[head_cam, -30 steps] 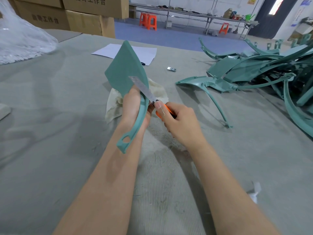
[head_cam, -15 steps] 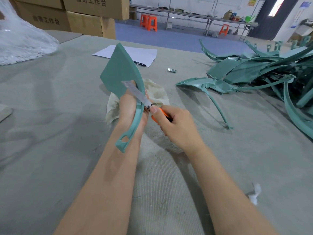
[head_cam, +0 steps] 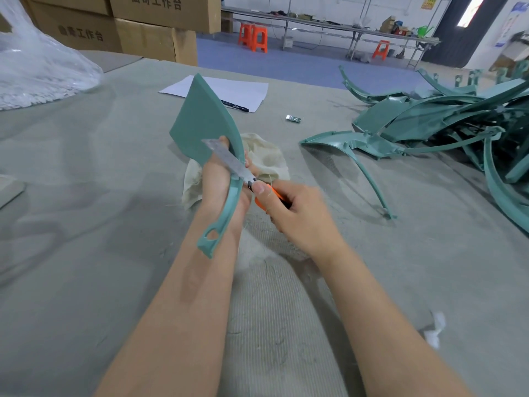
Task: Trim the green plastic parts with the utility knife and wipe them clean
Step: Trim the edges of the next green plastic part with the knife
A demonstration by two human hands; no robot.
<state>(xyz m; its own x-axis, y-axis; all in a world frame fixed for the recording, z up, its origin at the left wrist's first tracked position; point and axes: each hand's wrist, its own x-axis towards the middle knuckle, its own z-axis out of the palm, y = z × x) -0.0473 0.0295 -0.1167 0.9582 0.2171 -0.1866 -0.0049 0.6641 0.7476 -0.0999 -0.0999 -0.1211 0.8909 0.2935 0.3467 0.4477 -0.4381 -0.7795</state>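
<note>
Several green plastic parts (head_cam: 443, 118) lay heaped at the right of the grey felt-covered table (head_cam: 86, 196), and one curved piece (head_cam: 343, 141) lay apart on the heap's near side. Toward the far edge was a white sheet of paper (head_cam: 243, 90) with a black pen (head_cam: 236, 106) on it and a small metal object (head_cam: 293, 118) near it. Cardboard boxes (head_cam: 143, 32) and a clear plastic bag (head_cam: 37, 70) stood at far left. A cream cloth (head_cam: 266, 159) lay crumpled on the table just behind the hands, partly hidden by them.

The left hand (head_cam: 220, 181) held the fan-shaped green part (head_cam: 200, 124) above the table, fingers wrapped round its narrow stem. The part's broad end pointed up and away, and its looped end hung over the wrist. The right hand (head_cam: 297, 216) gripped the orange utility knife (head_cam: 229, 161), thumb pressed near the base of the blade. The extended blade lay slantwise across the part's curved edge, by the left fingers.
</note>
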